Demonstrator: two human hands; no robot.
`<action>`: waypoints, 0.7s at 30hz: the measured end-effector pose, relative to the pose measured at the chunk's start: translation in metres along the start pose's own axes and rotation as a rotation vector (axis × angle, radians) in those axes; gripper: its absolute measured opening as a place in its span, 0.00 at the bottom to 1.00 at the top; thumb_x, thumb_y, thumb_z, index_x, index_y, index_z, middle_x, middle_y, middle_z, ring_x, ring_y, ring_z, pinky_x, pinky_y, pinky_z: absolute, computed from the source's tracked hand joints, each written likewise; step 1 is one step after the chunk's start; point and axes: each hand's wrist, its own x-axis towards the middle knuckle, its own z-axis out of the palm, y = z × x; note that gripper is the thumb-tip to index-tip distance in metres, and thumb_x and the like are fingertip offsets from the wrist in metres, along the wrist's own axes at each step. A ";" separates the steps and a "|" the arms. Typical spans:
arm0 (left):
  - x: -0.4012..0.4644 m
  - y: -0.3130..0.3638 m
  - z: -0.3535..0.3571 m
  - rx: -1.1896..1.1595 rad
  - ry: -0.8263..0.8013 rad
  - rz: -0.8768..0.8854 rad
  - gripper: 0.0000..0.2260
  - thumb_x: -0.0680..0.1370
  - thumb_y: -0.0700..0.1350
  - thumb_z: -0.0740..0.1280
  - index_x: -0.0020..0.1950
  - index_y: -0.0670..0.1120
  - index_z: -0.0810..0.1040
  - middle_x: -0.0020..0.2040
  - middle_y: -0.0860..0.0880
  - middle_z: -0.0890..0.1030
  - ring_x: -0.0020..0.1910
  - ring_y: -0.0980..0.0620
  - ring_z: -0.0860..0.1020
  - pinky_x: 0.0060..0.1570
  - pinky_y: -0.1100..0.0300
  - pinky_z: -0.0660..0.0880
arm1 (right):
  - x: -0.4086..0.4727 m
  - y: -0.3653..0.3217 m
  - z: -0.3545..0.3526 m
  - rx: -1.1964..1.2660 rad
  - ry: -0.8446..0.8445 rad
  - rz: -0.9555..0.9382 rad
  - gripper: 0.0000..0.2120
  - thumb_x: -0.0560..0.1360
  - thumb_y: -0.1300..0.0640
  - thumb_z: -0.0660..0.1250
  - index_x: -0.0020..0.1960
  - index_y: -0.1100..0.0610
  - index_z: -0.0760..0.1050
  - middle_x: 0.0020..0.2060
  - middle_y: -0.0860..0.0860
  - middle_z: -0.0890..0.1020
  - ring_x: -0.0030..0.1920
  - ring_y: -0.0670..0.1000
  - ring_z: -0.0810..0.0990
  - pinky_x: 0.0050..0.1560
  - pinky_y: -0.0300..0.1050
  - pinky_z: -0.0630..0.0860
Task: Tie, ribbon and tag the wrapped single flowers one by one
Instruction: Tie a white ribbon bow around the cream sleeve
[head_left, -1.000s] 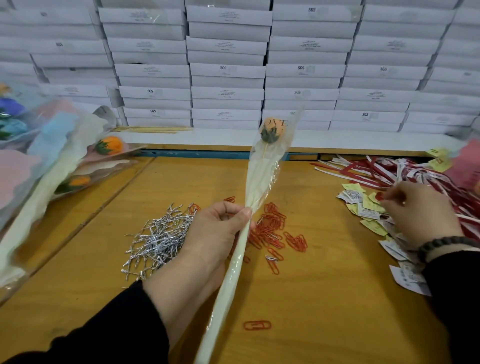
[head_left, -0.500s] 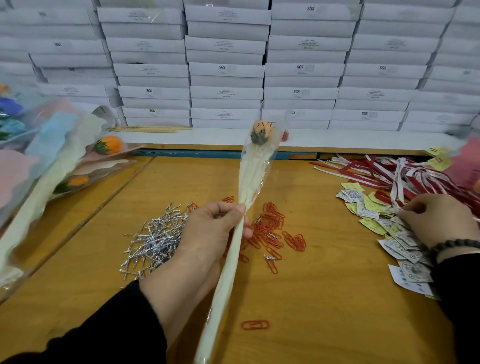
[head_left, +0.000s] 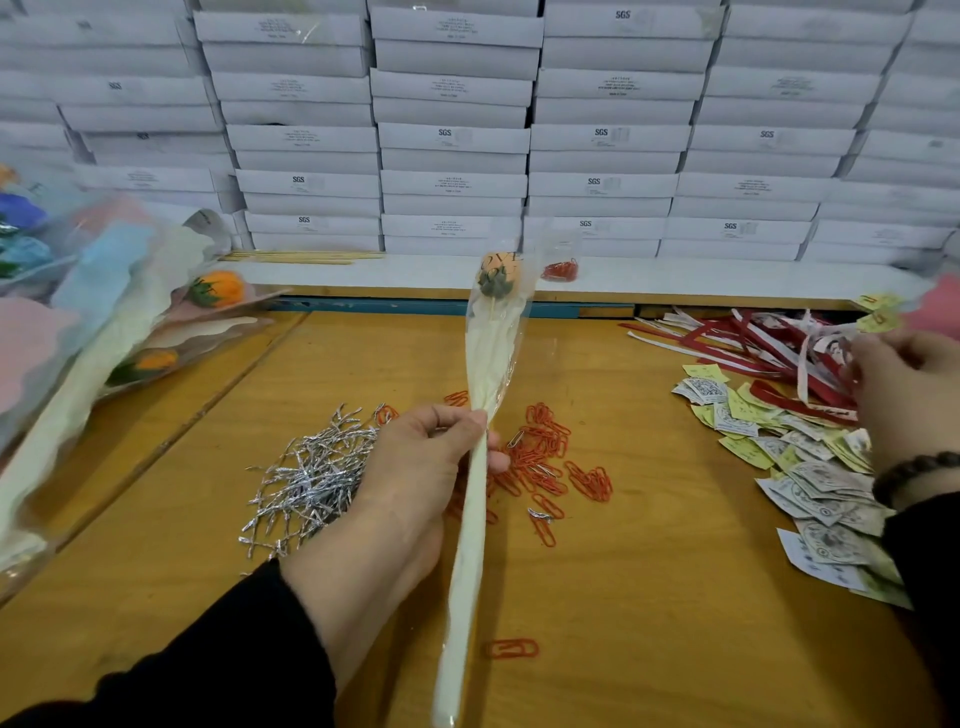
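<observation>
Now | left hand (head_left: 421, 462) grips wrapped flower (head_left: 480, 415) | right hand (head_left: 904, 384) blurred, grip on ribbons (head_left: 753, 343) unclear

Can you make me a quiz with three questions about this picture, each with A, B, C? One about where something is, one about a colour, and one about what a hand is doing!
1. Where is the pile of silver twist ties?
A. Left of the red paper clips
B. On top of the white boxes
C. Under the paper tags

2. What colour are the paper clips on the table?
A. Blue
B. Red
C. Green

3. What is the left hand doing?
A. Lying flat on the table
B. Picking up a twist tie
C. Holding the wrapped flower by its stem

Answers:
1 A: the silver pile lies on the wooden table, left of the clips.
2 B: the clips scattered near the flower are all red.
3 C: fingers and thumb curl round the wrapped stem, with the flower head pointing up and away; the right hand is over at the ribbons.
</observation>
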 end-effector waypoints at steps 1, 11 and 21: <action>0.000 0.000 0.000 0.003 -0.003 0.001 0.04 0.76 0.38 0.65 0.41 0.41 0.75 0.30 0.47 0.80 0.24 0.54 0.78 0.22 0.67 0.71 | -0.005 -0.009 0.001 0.030 -0.015 -0.016 0.08 0.73 0.52 0.64 0.37 0.52 0.76 0.30 0.47 0.76 0.28 0.45 0.71 0.30 0.39 0.70; -0.005 0.001 0.005 0.043 -0.042 0.001 0.03 0.78 0.39 0.63 0.46 0.39 0.73 0.34 0.44 0.79 0.24 0.55 0.76 0.29 0.60 0.68 | -0.086 -0.080 0.046 0.154 -0.664 -0.097 0.04 0.75 0.57 0.66 0.43 0.52 0.78 0.25 0.46 0.76 0.24 0.43 0.65 0.23 0.34 0.62; -0.006 -0.004 0.009 -0.004 -0.099 0.012 0.03 0.77 0.37 0.63 0.44 0.38 0.71 0.25 0.43 0.76 0.19 0.52 0.74 0.19 0.68 0.68 | -0.142 -0.085 0.066 0.097 -1.107 -0.037 0.06 0.77 0.63 0.61 0.45 0.63 0.76 0.28 0.53 0.77 0.26 0.45 0.71 0.27 0.33 0.69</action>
